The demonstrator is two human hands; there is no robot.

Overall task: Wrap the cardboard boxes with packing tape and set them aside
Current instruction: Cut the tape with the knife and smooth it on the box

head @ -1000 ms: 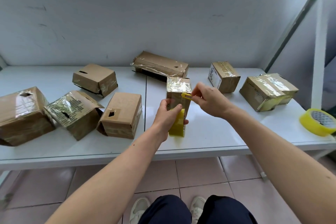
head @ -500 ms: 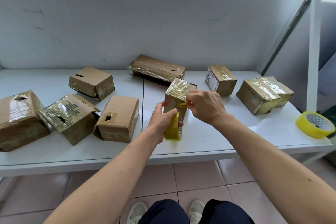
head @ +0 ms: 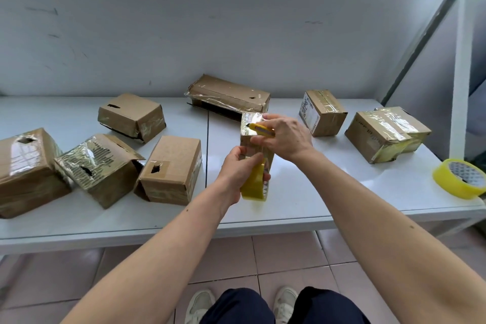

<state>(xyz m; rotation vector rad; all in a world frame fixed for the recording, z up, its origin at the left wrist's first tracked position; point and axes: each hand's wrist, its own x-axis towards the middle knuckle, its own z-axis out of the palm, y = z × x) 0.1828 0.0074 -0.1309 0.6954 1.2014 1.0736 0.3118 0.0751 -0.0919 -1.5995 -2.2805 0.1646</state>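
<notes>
Small tape-wrapped brown cardboard box (head: 249, 123) stands upright on the white surface (head: 302, 192), near centre. Left hand (head: 240, 168) grips a yellow roll of packing tape (head: 253, 187) against its front, fingers curled round the roll. Right hand (head: 285, 137) pinches a yellow utility knife (head: 259, 129) at the box's top edge. Other brown cardboard boxes (head: 171, 168) lie on both sides. A second yellow tape roll (head: 459, 177) lies far right.

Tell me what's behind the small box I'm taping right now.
Behind the small box lies a long taped box, near the wall. Its right end shows, but your right hand with the yellow cutter covers the table between them.
</notes>
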